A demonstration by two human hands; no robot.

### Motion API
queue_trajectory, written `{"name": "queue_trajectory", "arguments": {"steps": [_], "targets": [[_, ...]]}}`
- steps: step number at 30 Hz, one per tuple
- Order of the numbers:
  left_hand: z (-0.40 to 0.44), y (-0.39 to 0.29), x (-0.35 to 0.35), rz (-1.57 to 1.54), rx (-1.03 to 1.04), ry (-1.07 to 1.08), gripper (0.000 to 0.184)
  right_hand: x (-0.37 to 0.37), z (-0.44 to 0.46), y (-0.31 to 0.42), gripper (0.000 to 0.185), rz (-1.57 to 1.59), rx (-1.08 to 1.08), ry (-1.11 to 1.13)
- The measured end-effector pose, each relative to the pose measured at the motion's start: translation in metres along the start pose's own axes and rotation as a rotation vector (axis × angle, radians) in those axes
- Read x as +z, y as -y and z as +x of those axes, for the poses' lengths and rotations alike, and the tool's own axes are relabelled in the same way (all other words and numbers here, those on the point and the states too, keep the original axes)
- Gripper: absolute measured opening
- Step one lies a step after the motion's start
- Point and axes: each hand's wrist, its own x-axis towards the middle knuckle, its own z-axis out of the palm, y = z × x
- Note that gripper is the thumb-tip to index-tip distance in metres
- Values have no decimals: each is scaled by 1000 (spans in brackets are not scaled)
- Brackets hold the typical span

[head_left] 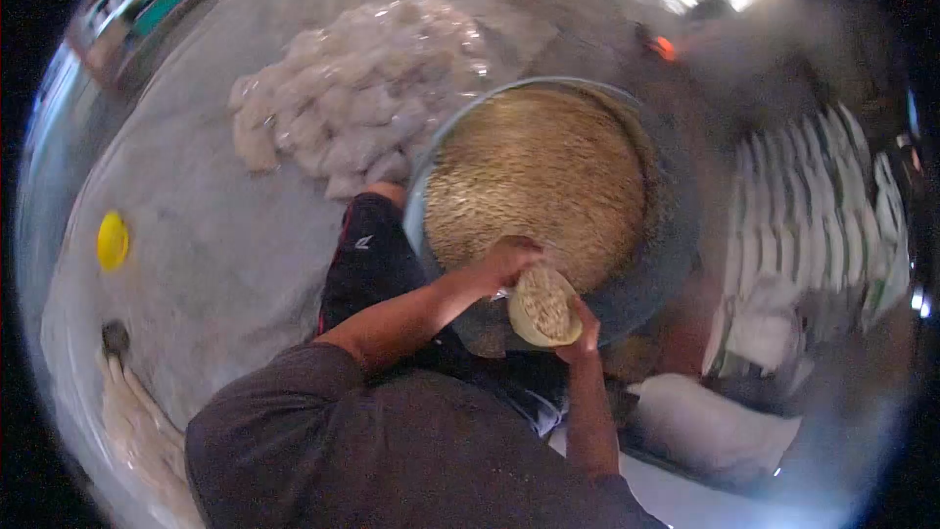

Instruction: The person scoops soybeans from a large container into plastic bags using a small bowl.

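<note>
The right hand [586, 329] grips the filled cup [521, 316] from its right, the cup lying just beside the left hand [514, 261], whose hold I cannot tell, with the tub [415, 211] of loose pieces [539, 176] ahead of both hands

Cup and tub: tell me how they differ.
Size: the cup is small, while the tub is many times wider.
Colour: the cup is pale yellow; the tub's rim is bluish grey.
Pose: the cup is held up in the right hand, whereas the tub stands below, in front of the person.
Shared: both have a round mouth and hold tan, grain-like pieces.
</note>
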Motion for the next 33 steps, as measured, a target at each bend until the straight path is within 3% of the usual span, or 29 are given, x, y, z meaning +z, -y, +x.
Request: {"name": "queue_trajectory", "arguments": {"steps": [3,4,7,8,9,10,11,12,13,14,15,19,26,29,31,33], "targets": [[22,-56,-23,-764,-853,60,29,-9,14,20,54,-122,108,-130],[21,-62,-26,-625,-815,109,29,-23,19,27,54,-42,172,18],[26,-81,-30,-318,-706,181,31,-88,57,52,53,-342,284,-148],[24,-94,-33,-292,-695,154,31,-55,61,61,52,-294,394,-234],[21,-102,-32,-268,-680,132,32,-10,63,72,53,-594,432,-297],[17,-107,-29,-374,-715,70,30,16,61,82,54,-891,473,-368],[6,-101,-7,-430,-705,-87,26,29,63,87,60,-995,524,-339],[-10,-73,37,-259,-620,-342,24,42,65,93,67,-1098,575,-304],[-14,-67,27,-410,-642,-386,22,84,64,95,67,-1268,603,-413],[-16,-51,46,-462,-728,-417,20,87,67,95,65,-1294,584,-449],[-13,-57,39,-330,-681,-483,20,68,69,94,64,-1269,502,-474],[7,-75,16,-393,-656,-590,22,45,85,118,61,-1397,481,-331],[5,-68,12,-390,-764,-583,24,73,98,106,48,-1329,466,-483],[-12,-43,35,-327,-786,-328,26,42,99,86,48,-1373,534,-419],[-19,-45,44,-312,-743,-510,26,56,106,97,48,-1369,455,-413],[-20,-55,31,-443,-787,-476,24,84,80,95,48,-1243,356,-463]]}}
